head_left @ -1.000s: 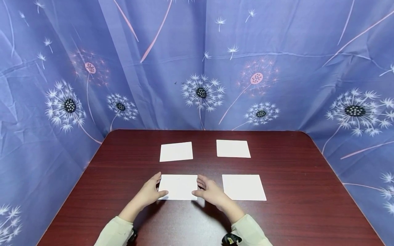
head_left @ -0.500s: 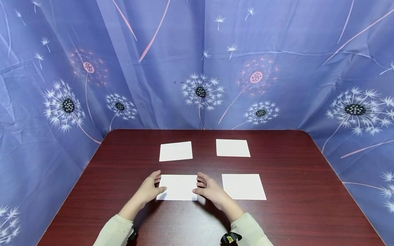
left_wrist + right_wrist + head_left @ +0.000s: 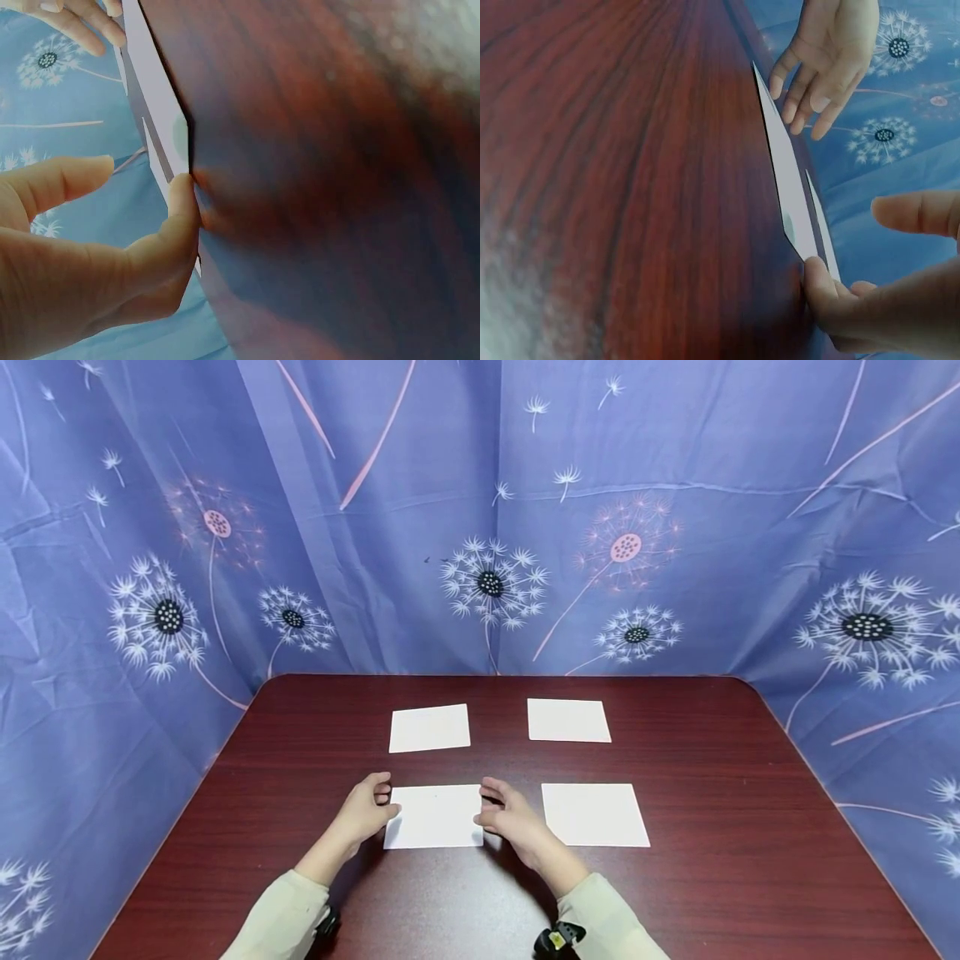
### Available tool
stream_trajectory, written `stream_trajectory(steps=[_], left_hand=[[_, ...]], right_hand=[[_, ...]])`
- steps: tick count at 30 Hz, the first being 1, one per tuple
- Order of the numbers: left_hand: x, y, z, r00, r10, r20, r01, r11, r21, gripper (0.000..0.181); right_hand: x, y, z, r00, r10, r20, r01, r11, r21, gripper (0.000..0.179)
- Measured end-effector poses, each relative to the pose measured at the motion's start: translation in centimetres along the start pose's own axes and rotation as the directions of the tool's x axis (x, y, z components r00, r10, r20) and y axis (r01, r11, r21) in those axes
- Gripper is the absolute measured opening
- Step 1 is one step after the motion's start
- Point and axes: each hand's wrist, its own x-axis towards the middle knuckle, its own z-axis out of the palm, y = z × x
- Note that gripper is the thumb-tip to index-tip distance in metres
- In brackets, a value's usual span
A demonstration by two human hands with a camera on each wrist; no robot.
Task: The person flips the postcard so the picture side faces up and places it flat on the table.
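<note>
A white rectangular card lies on the dark red wooden table, between both hands. My left hand is at its left edge, and the left wrist view shows a fingertip touching the card's corner, with the thumb raised apart. My right hand is at the opposite edge. In the right wrist view its fingertips touch the end of the card, and the thumb stands away from them. Neither hand pinches the card.
Another white card lies to the right. Farther back are two more, one at the left and one at the right. A blue dandelion-patterned curtain hangs behind and beside the table.
Both hands have shifted slightly away from the person, and their thumbs have drawn back toward the card's side edges. The card between them has shifted and turned very slightly. The other cards stay put.
</note>
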Motion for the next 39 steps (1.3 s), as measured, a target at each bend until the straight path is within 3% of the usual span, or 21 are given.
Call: stream_trajectory(steps=[8, 16, 22, 26, 32, 39], left_hand=[[0.5, -0.1, 0.0, 1.0, -0.026, -0.007, 0.025, 0.997, -0.071, 0.057], [0.5, -0.1, -0.4, 1.0, -0.011, -0.019, 0.009, 0.995, -0.102, 0.054], [0.5, -0.1, -0.7, 0.999, 0.009, -0.046, -0.013, 0.996, -0.092, 0.04], [0.4, -0.2, -1.0, 0.998, 0.016, -0.058, -0.021, 0.996, -0.087, 0.033], [0.4, -0.1, -1.2, 0.998, 0.014, -0.06, -0.023, 0.988, -0.153, 0.028], [0.4, 0.3, -1.7, 0.995, -0.024, -0.093, 0.007, 0.983, -0.186, 0.027]], right_hand=[[0.0, -0.3, 0.7, 0.995, -0.027, -0.095, 0.024, 0.999, -0.03, 0.071], [0.2, -0.4, 0.7, 0.992, -0.043, -0.122, 0.043, 0.999, 0.0, 0.07], [0.3, -0.3, 0.8, 0.981, -0.085, -0.175, 0.083, 0.996, -0.019, 0.068], [0.5, -0.2, 0.8, 0.972, -0.098, -0.213, 0.096, 0.995, -0.019, 0.063], [0.8, -0.3, 0.6, 0.971, -0.097, -0.219, 0.094, 0.995, -0.023, 0.053], [0.8, -0.5, 0.8, 0.966, -0.101, -0.237, 0.097, 0.995, -0.026, 0.039]])
